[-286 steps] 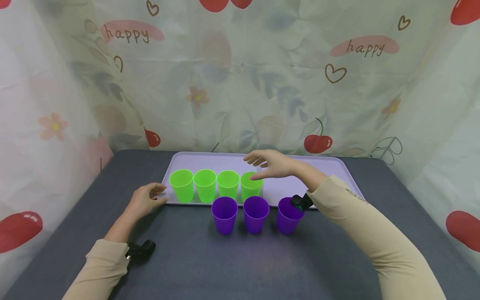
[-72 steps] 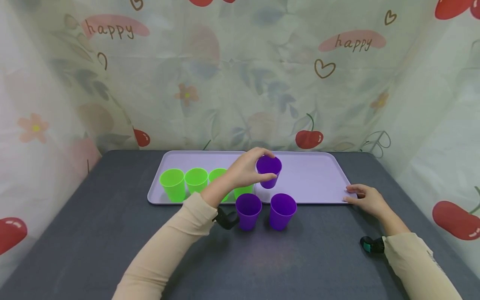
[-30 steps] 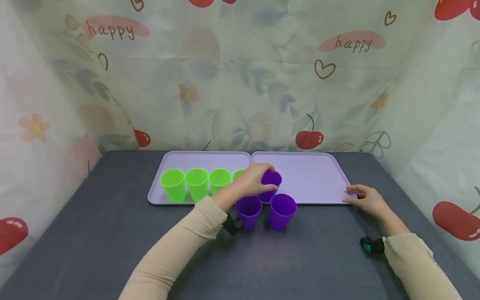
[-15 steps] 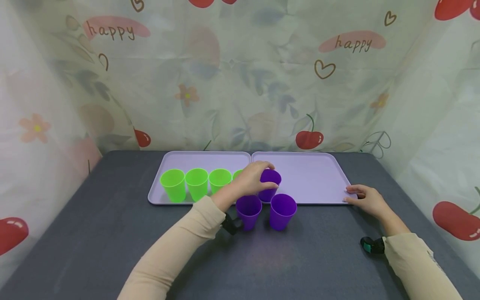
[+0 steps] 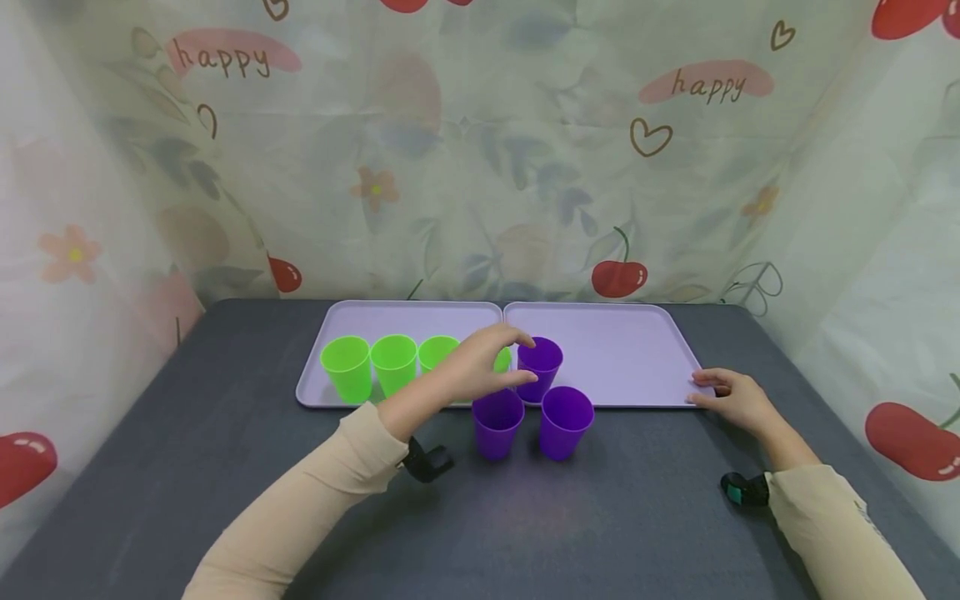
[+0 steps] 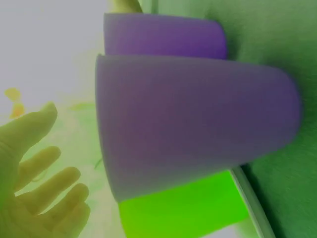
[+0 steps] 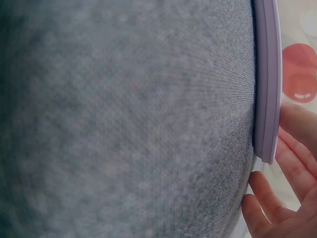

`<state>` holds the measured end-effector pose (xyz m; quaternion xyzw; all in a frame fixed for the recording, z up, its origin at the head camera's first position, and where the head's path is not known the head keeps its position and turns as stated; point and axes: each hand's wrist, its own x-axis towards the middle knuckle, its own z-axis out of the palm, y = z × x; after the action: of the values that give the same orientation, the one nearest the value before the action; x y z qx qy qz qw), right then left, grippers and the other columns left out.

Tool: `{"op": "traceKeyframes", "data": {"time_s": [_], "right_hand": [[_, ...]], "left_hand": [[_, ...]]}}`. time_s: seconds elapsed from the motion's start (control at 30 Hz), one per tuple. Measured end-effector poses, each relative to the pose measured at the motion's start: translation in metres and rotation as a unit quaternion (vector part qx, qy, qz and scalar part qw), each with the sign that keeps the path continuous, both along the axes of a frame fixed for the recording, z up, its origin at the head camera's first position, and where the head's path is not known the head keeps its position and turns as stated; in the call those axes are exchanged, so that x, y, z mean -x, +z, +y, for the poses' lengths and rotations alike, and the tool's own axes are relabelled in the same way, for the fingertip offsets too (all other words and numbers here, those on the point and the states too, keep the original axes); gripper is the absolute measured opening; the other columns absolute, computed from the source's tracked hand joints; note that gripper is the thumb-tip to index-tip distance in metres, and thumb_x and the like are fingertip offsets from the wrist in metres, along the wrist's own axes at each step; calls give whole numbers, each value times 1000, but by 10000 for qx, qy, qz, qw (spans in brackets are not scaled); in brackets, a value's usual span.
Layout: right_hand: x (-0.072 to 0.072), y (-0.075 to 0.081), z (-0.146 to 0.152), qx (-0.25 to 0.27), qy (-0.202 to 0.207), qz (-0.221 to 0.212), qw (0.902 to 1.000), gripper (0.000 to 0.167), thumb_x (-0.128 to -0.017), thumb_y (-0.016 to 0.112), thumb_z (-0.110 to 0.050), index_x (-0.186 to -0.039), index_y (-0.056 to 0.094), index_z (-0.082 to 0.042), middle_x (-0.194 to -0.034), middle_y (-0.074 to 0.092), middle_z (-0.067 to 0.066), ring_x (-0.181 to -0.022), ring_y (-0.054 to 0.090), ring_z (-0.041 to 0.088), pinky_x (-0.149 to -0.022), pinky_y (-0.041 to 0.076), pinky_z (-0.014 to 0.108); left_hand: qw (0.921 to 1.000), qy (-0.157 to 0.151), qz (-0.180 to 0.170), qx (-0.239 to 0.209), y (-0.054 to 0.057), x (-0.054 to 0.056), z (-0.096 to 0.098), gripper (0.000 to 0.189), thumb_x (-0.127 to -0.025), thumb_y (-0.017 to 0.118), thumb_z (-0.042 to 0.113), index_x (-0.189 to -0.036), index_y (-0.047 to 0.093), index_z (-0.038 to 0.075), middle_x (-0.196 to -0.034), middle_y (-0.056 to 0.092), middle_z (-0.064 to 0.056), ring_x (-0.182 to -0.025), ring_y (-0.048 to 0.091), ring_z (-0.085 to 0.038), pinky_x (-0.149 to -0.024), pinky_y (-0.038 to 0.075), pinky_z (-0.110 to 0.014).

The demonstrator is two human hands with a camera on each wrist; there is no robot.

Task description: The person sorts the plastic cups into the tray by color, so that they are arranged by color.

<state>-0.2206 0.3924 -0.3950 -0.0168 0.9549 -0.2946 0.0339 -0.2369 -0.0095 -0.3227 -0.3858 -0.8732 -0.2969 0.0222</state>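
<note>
My left hand [image 5: 480, 367] hovers just left of a purple cup [image 5: 546, 371], fingers spread and apart from it. That cup stands upright on the right lilac tray [image 5: 615, 354], near its left front corner. Two more purple cups, one left [image 5: 495, 433] and one right [image 5: 564, 429], stand on the table before the trays. In the left wrist view, purple cups [image 6: 193, 119] fill the middle, with the left fingers [image 6: 34, 168] away from them. At the right tray's front right corner, my right hand [image 5: 738, 404] holds the rim [image 7: 267, 84] between thumb and fingers.
Several green cups [image 5: 347, 375] stand in a row on the left lilac tray [image 5: 405, 312], partly behind my left arm. The trays lie side by side on a dark grey cloth [image 5: 600, 517]. A patterned curtain [image 5: 487, 167] closes off the back and sides.
Held over the right tray 2.4 seconds ago, the purple cup was lowered onto it. My left hand has let go and moved slightly left. The right hand is unmoved since then.
</note>
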Motion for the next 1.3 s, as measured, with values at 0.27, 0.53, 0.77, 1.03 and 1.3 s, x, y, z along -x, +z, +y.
{"op": "traceKeyframes", "data": {"time_s": [0.27, 0.53, 0.77, 1.03, 1.3], "right_hand": [[2, 1, 0, 38, -9, -75, 10000, 51, -90, 61, -28, -125, 51, 8, -127, 51, 34, -117, 46, 52, -96, 40, 62], [1, 0, -1, 27, -24, -20, 10000, 50, -90, 62, -26, -124, 51, 8, -127, 50, 34, -117, 46, 52, -96, 40, 62], [1, -2, -1, 28, -87, -42, 9999, 52, -90, 62, -28, -125, 51, 8, -128, 49, 34, -116, 47, 51, -94, 42, 61], [0, -1, 0, 60, -44, -29, 10000, 51, -90, 62, -27, -125, 51, 8, -128, 49, 35, -116, 47, 51, -95, 41, 61], [0, -2, 1, 62, -124, -82, 9999, 52, -89, 62, -28, -126, 50, 8, -128, 49, 34, -116, 47, 51, -95, 41, 61]], "left_hand": [[9998, -183, -79, -52, -4, -25, -28, 43, -83, 70, 26, -118, 59, 3, -117, 62, -10, -111, 58, -27, -98, 47, -37], [9998, -161, -44, -85, -15, -42, -45, 45, -81, 72, 30, -118, 59, 8, -115, 62, -6, -110, 58, -23, -97, 48, -36], [9997, 57, -41, -250, -27, -52, -49, 54, -79, 74, 32, -123, 54, 8, -122, 58, -5, -116, 55, -21, -99, 47, -38], [9988, 316, -290, -244, -36, -54, -45, 60, -79, 73, 34, -128, 50, 8, -125, 56, -6, -116, 54, -20, -97, 49, -37], [9983, 403, -316, -289, -39, -53, -43, 60, -79, 73, 34, -128, 50, 8, -126, 56, -6, -115, 55, -19, -96, 50, -37]]}}
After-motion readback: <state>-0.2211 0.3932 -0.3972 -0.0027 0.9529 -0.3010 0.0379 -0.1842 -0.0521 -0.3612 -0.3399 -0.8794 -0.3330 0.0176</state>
